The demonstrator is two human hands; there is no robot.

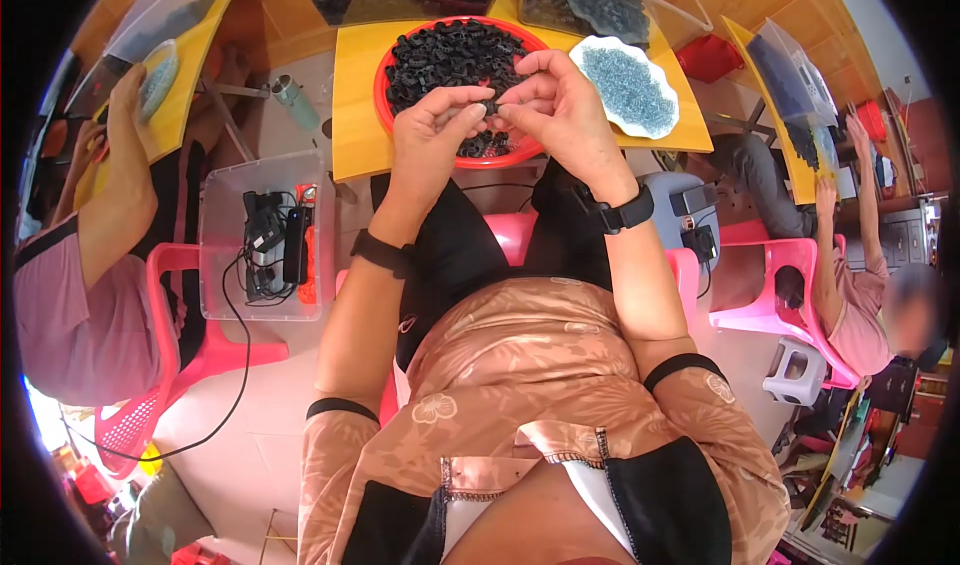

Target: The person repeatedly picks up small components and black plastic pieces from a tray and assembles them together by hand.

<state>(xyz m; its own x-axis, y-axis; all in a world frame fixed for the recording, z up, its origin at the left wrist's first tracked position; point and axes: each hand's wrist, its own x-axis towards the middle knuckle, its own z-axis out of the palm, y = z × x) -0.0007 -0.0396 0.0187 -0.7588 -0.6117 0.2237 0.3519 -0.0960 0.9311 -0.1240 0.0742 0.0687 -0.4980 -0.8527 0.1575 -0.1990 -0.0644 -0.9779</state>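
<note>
My left hand (437, 135) and my right hand (562, 115) meet fingertip to fingertip over the near side of a red round tray (384, 105). Between them they pinch a small black part (490, 108), mostly covered by the fingers. Many similar small black parts (440, 60) are heaped in the tray. Just right of my right hand stands a white scalloped dish (660, 125) filled with tiny clear bluish pieces (628, 87). Tray and dish both rest on a yellow table (352, 145).
Clear bins (400, 5) of black parts stand behind the tray. At my left are a plastic box (215, 285) with cables and chargers and a green bottle (295, 102). Co-workers sit at yellow tables on the left (75, 315) and right (855, 315).
</note>
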